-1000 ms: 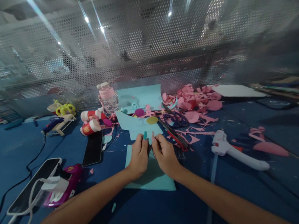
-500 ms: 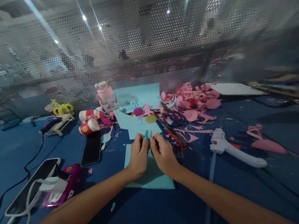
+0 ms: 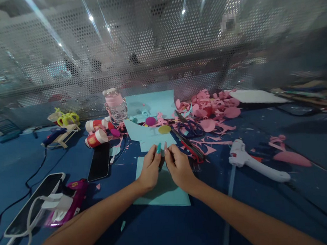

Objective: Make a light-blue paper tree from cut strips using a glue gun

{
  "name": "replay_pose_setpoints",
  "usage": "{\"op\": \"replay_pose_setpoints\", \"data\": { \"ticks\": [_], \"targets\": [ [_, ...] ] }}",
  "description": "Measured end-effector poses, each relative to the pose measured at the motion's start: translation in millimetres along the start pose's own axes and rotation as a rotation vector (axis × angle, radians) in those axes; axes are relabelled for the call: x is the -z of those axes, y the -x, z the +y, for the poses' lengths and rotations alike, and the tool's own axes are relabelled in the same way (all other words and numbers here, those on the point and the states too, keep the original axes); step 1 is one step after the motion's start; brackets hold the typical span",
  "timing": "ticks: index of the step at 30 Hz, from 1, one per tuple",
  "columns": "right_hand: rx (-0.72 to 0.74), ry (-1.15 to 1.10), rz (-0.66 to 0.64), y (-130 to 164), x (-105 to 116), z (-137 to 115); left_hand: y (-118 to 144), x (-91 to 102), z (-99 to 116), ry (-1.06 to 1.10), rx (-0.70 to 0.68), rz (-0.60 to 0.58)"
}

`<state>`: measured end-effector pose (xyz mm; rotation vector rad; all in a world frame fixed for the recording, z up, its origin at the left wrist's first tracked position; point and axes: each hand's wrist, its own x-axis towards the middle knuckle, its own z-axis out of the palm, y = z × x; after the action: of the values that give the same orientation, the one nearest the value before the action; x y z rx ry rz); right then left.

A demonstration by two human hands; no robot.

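Observation:
My left hand (image 3: 150,169) and my right hand (image 3: 180,168) come close together in the middle, thumbs on top with long nails, the left thumbnail teal. Fingers on both hands are curled closed. Between the thumb tips a small pale bluish bit (image 3: 162,152) shows, too small and covered to name. Beneath the hands lies a teal sheet (image 3: 165,196) on the blue table. Just beyond are more light blue sheets (image 3: 151,145), with a yellow disc (image 3: 164,129) and a magenta disc (image 3: 150,121). Red-handled scissors (image 3: 193,150) rest right of the fingertips.
A white glue gun (image 3: 257,165) lies to the right, near pink cut pieces (image 3: 292,159). Pink scraps (image 3: 205,108) pile up behind. Leftward are a black phone (image 3: 99,163), red-and-white cups (image 3: 96,138), a magenta device (image 3: 78,201) and cables. A clear bottle (image 3: 115,108) stands at the back.
Both hands stay together over the teal sheet; the thumb tips have shifted slightly, with a little more of the pale bit showing between them. The view has moved very slightly.

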<state>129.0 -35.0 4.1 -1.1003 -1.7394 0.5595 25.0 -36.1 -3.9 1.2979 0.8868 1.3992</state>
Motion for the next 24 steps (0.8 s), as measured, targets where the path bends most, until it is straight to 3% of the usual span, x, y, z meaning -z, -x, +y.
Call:
{"op": "replay_pose_setpoints", "data": {
  "ticks": [6, 15, 24],
  "targets": [
    [0.026, 0.028, -0.025, -0.2, -0.3, 2.3, -0.7, -1.7, 4.6, -0.092, 0.004, 0.036],
    [-0.022, -0.074, -0.02, 0.7, -0.7, 1.6, -2.7, 0.1, -0.4, 0.016, 0.008, 0.021],
    [0.008, -0.007, -0.068, -1.6, -1.5, 5.8, -1.8, 3.4, -1.4, -0.232, -0.004, 0.042]
  ]
}}
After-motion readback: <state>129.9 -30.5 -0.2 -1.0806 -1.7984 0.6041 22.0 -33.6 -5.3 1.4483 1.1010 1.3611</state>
